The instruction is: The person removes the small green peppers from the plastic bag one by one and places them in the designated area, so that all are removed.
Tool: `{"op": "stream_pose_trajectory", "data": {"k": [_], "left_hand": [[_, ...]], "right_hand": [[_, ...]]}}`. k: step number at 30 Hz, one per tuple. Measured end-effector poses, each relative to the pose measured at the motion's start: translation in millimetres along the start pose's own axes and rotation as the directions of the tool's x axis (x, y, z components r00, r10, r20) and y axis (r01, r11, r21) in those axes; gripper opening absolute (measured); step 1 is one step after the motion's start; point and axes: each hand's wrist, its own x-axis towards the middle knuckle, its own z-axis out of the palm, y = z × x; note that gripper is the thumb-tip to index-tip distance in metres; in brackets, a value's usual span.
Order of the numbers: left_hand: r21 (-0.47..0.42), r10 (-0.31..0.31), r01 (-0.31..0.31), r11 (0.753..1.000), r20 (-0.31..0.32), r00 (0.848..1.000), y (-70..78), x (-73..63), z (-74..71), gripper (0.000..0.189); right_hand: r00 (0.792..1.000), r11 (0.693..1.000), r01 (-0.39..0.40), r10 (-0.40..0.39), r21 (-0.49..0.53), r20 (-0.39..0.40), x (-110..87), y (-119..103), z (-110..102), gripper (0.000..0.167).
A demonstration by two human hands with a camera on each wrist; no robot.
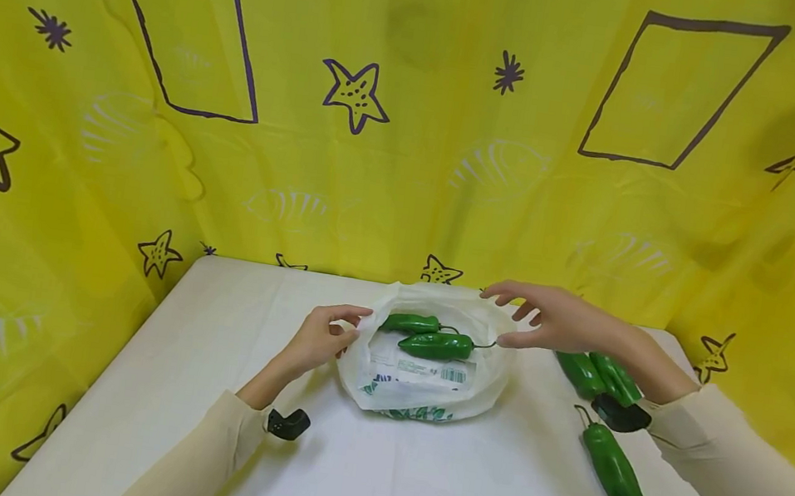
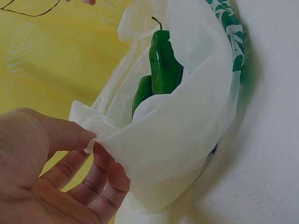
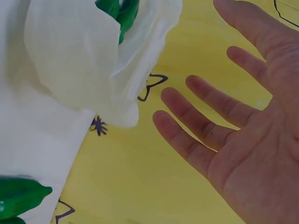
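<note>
1. The left hand [image 1: 317,340] pinches the rim of the white plastic bag [image 1: 496,387] between thumb and fingers.
2. The right hand [image 1: 560,320] is just beside the bag's other side — fingers spread, holding nothing.
3. Between the hands, inside the bag, lie two green peppers [image 1: 436,345].
4. Below the right forearm, partly hidden, more peppers [image 1: 579,376] rest on the white table [image 1: 471,492] — a lone pepper [image 1: 615,476] lies nearer the person than the right hand.
</note>
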Motion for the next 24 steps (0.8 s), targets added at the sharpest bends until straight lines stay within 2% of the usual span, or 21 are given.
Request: {"op": "stream_pose_trajectory", "data": {"k": [10,17,24], "left_hand": [[0.002,0.001,-0.001,1.000,0.001,1.000,-1.1,-0.3,-0.5,0.042],[0.000,0.001,-0.001,1.000,0.005,1.000,-1.5,-0.7,-2.0,0.042],[-0.003,-0.006,0.006,1.000,0.003,1.000,-2.1,-0.5,-2.8,0.042]], "right_hand": [[0.997,1.000,0.003,-0.005,0.026,0.072,33.2,-11.4,10.8,0.063],[0.993,0.999,0.038,-0.040,0.027,0.109,55.3,-13.6,20.3,0.064],[0.987,0.999,0.001,-0.009,0.053,0.157,75.0,-6.5,31.7,0.064]]}}
